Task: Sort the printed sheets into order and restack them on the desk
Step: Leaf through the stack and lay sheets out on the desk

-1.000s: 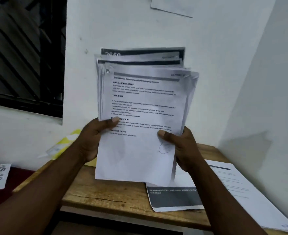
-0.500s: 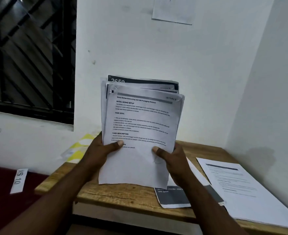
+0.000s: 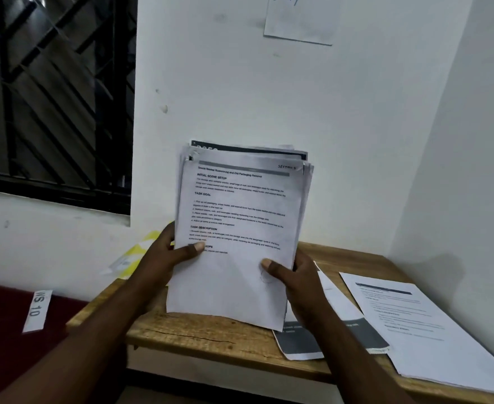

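- Red surface (image 3: 7,330) at the near left carries a white label (image 3: 37,310) reading "WS 10". A dark window grille (image 3: 50,97) fills the far left, and more of it shows than a second ago.
- Yellow paper (image 3: 144,249) leans against the wall just left of the desk, partly behind the left hand.
- Left hand (image 3: 158,266) grips the stack's left edge with its thumb curled over the front sheet. Its fingers are hidden behind the paper, and the hold matches that of a second ago.
- Stack (image 3: 240,228) stands nearly upright between both hands over the left part of the desk (image 3: 199,333), printed face toward the camera.
  - A second ago it was higher and its top edges were fanned wide.
  - Now the sheets sit closer together, with a dark-banded one peeking over the top.
  - Its bottom edge is low over the wood; I cannot tell whether it touches.
- Right hand (image 3: 298,284) pinches the stack's right edge, thumb on the front sheet and fingers wrapped behind, as before.
- Note (image 3: 301,21) hangs on the far wall above.
- Dark sheet (image 3: 365,333) lies flat on the desk under the right wrist, in the same place.
- White sheet (image 3: 414,325) lies flat at the right, near the side wall and apart from the stack, and it has not moved.
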Tool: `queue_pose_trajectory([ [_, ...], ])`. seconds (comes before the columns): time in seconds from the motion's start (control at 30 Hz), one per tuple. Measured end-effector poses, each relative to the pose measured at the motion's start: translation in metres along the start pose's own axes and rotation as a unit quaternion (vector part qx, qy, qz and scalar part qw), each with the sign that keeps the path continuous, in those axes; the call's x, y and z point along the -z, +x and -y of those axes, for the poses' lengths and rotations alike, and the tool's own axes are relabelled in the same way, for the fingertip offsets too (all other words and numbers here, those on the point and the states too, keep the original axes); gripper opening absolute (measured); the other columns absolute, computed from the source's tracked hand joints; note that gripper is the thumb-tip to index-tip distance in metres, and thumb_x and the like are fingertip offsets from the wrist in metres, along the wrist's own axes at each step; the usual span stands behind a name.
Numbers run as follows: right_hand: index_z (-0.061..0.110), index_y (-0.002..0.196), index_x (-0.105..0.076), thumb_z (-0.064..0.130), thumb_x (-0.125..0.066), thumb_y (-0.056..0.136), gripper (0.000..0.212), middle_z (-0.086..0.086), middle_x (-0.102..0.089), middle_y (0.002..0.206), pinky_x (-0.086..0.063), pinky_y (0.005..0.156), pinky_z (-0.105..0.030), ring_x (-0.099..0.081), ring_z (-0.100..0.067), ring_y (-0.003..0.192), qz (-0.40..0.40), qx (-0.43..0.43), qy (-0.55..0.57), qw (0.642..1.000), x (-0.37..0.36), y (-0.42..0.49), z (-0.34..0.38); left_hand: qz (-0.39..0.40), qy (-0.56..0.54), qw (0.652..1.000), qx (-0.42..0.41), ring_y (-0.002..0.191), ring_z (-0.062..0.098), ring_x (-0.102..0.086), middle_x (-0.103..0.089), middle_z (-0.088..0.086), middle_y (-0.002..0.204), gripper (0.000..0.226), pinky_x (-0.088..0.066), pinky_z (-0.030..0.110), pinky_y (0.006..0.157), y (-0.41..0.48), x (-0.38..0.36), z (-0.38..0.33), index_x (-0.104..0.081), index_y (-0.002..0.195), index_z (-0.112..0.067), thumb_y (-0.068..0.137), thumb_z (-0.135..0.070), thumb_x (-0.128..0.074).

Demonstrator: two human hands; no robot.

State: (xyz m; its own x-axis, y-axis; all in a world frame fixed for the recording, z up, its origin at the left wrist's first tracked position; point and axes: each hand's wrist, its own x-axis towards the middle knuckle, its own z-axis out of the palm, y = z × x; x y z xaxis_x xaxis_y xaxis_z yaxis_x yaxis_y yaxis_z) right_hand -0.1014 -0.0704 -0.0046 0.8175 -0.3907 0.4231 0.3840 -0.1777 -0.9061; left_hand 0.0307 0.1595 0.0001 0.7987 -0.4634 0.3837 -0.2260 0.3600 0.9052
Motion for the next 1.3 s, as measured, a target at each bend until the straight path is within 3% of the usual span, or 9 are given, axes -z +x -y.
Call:
queue_pose_trajectory([
  [0.23, 0.017, 0.118, -0.072, 0.000, -0.071, 0.094, 0.029, -0.002, -0.080, 0.111, -0.061, 0.080, -0.035, -0.077, -0.025, 0.098, -0.014, 0.001, -0.013, 1.000, -0.008, 0.002, 0.004, 0.035, -0.046, 0.998, 0.038, 0.116, 0.029, -0.072, -0.073, 0.005, 0.131, 0.047, -0.056, 0.048, 0.099, 0.004, -0.004, -0.001, -0.058, 0.141, -0.021, 0.096, -0.017, -0.068],
  [0.33, 0.018, 0.118, -0.071, 0.002, -0.070, 0.096, 0.028, 0.000, -0.080, 0.112, -0.061, 0.085, -0.038, -0.077, -0.024, 0.099, -0.014, 0.006, -0.017, 1.000, -0.011, 0.000, 0.005, 0.005, -0.048, 0.998, 0.048, 0.115, 0.033, -0.072, -0.075, 0.008, 0.126, 0.047, -0.056, 0.050, 0.099, 0.003, -0.002, -0.001, -0.064, 0.136, -0.017, 0.090, -0.021, -0.072],
  [0.5, 0.024, 0.111, -0.072, 0.004, -0.071, 0.095, 0.025, 0.002, -0.080, 0.109, -0.061, 0.082, -0.037, -0.077, -0.023, 0.097, -0.047, 0.025, 0.006, 0.999, -0.021, 0.006, 0.015, -0.064, 0.011, 0.997, -0.035, 0.103, 0.025, -0.077, -0.080, 0.003, 0.113, 0.043, -0.060, 0.042, 0.089, 0.005, -0.004, -0.024, -0.073, 0.123, -0.016, 0.082, -0.024, -0.081],
  [0.67, 0.025, 0.119, -0.069, 0.018, -0.079, 0.087, 0.034, 0.002, -0.078, 0.115, -0.062, 0.089, -0.041, -0.076, -0.022, 0.104, -0.031, 0.036, -0.003, 0.999, -0.026, 0.005, 0.013, -0.064, 0.029, 0.996, -0.059, 0.099, 0.022, -0.078, -0.081, 0.001, 0.110, 0.039, -0.064, 0.037, 0.082, 0.005, 0.003, -0.034, -0.074, 0.118, -0.015, 0.081, -0.011, -0.083],
  [0.73, 0.023, 0.124, -0.068, 0.027, -0.079, 0.083, 0.042, 0.002, -0.078, 0.118, -0.062, 0.090, -0.038, -0.075, -0.020, 0.107, -0.020, 0.029, -0.011, 0.999, -0.028, 0.000, 0.007, -0.053, 0.021, 0.998, -0.032, 0.101, 0.025, -0.078, -0.080, 0.004, 0.112, 0.045, -0.062, 0.041, 0.087, -0.001, 0.007, -0.027, -0.074, 0.120, -0.014, 0.076, -0.012, -0.084],
  [0.83, 0.025, 0.120, -0.070, 0.019, -0.082, 0.090, 0.032, 0.008, -0.079, 0.114, -0.060, 0.085, -0.028, -0.075, -0.014, 0.105, -0.022, 0.016, -0.017, 0.999, -0.031, -0.005, 0.001, -0.033, 0.013, 0.999, 0.006, 0.103, 0.031, -0.077, -0.080, 0.007, 0.112, 0.045, -0.061, 0.044, 0.090, -0.010, 0.007, -0.015, -0.074, 0.120, -0.010, 0.076, -0.016, -0.082],
  [0.97, 0.030, 0.108, -0.073, 0.016, -0.078, 0.093, 0.022, 0.014, -0.080, 0.104, -0.059, 0.074, -0.019, -0.076, -0.008, 0.095, -0.038, 0.016, -0.032, 0.999, -0.037, -0.003, 0.007, -0.041, -0.014, 0.999, 0.000, 0.096, 0.029, -0.078, -0.081, 0.008, 0.107, 0.028, -0.065, 0.035, 0.075, -0.011, 0.001, -0.022, -0.074, 0.117, -0.009, 0.089, -0.012, -0.075],
  [1.1, 0.025, 0.116, -0.073, 0.018, -0.078, 0.093, 0.025, 0.007, -0.079, 0.111, -0.063, 0.083, -0.031, -0.076, -0.014, 0.101, -0.042, 0.028, -0.005, 0.999, -0.040, -0.002, 0.014, -0.039, -0.016, 0.999, -0.024, 0.094, 0.023, -0.079, -0.081, 0.005, 0.107, 0.028, -0.063, 0.029, 0.071, -0.004, 0.005, -0.032, -0.074, 0.116, -0.014, 0.087, -0.015, -0.075],
  [1.3, 0.029, 0.115, -0.072, 0.021, -0.082, 0.091, 0.027, 0.007, -0.079, 0.114, -0.061, 0.095, -0.045, -0.076, -0.016, 0.104, -0.042, -0.028, -0.023, 0.998, -0.047, -0.008, -0.005, 0.005, -0.011, 0.998, 0.066, 0.111, 0.033, -0.074, -0.078, 0.009, 0.118, 0.049, -0.058, 0.047, 0.097, -0.013, 0.017, -0.002, -0.072, 0.125, -0.013, 0.078, -0.026, -0.082],
])
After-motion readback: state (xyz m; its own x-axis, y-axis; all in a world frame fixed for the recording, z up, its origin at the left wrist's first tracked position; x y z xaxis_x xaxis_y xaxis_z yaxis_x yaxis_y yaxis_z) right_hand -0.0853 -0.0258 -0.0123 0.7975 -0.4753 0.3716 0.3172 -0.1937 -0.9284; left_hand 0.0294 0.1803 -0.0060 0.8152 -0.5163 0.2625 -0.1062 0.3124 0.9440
